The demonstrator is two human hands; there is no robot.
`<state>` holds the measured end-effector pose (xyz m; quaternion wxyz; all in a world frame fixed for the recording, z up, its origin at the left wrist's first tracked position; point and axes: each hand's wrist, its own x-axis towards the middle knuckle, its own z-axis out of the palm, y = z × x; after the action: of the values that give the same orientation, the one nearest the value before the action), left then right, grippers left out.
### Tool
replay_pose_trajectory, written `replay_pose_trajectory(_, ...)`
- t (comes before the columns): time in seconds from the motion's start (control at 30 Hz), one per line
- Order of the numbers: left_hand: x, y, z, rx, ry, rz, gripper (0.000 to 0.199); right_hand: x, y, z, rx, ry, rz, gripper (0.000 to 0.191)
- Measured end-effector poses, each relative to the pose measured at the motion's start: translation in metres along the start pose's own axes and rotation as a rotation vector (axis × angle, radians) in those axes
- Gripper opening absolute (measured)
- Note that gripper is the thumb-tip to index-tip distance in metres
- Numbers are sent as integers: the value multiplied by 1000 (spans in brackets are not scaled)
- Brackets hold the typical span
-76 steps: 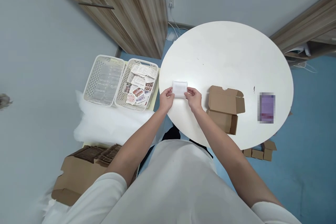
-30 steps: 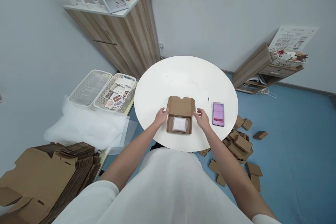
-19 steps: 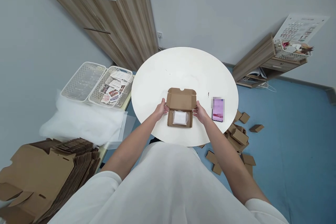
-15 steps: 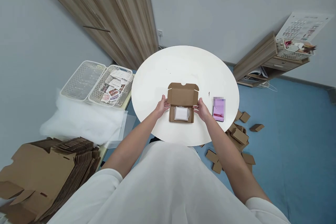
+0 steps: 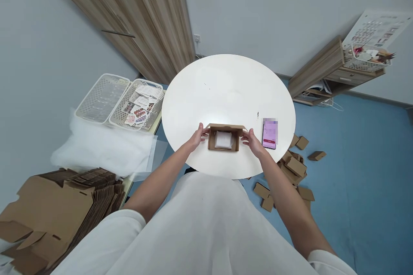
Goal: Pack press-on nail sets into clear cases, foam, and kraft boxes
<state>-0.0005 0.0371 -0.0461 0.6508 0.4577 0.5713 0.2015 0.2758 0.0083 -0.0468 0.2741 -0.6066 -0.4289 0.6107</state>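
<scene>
A small brown cardboard box (image 5: 223, 149) sits on the round white table (image 5: 226, 81), its lid tilted up and partly folded over at the back. Inside lies a white wrapped packet (image 5: 223, 140). My left hand (image 5: 197, 136) holds the lid's left end, fingers at the side flap and thumb raised. On the opposite side, my right hand (image 5: 253, 141) has its fingers on the right flap of the lid, thumb up. A phone (image 5: 269, 133) with a lit pinkish screen lies to the right of my right hand.
Flattened cardboard boxes (image 5: 54, 206) are stacked at lower left, below white foam sheets (image 5: 103, 148). Two plastic baskets (image 5: 137, 103) hold printed cards and clear packets. Several small closed boxes (image 5: 295, 165) lie on the blue floor at right. A wooden cabinet (image 5: 151, 25) stands behind.
The lid has swung from lying open at the back to nearly upright, tilting toward me. Both hands moved with it at its ends. The packet stays inside.
</scene>
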Motion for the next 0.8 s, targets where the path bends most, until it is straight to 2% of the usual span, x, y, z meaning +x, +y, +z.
replay_pose_trajectory(0.13,-8,4,-2,54,-55,-33,69,-11,-8,-3,-43,-85,55,64)
replay_pose_trajectory(0.3,-13,-1,4,164,-70,-28,51,-20,-12,6,-64,-97,43,43)
replay_pose_trajectory(0.37,-15,-9,10,256,-11,-6,51,-20,-3,14,-143,-25,53,46)
replay_pose_trajectory(0.5,-17,-27,22,454,167,-40,62,-16,23,27,-383,203,92,54)
replay_pose_trajectory(0.63,-18,-36,30,560,207,-54,61,-15,43,36,-528,268,128,52)
replay_pose_trajectory(0.8,-17,-39,35,587,214,-39,57,-18,50,42,-592,312,98,50)
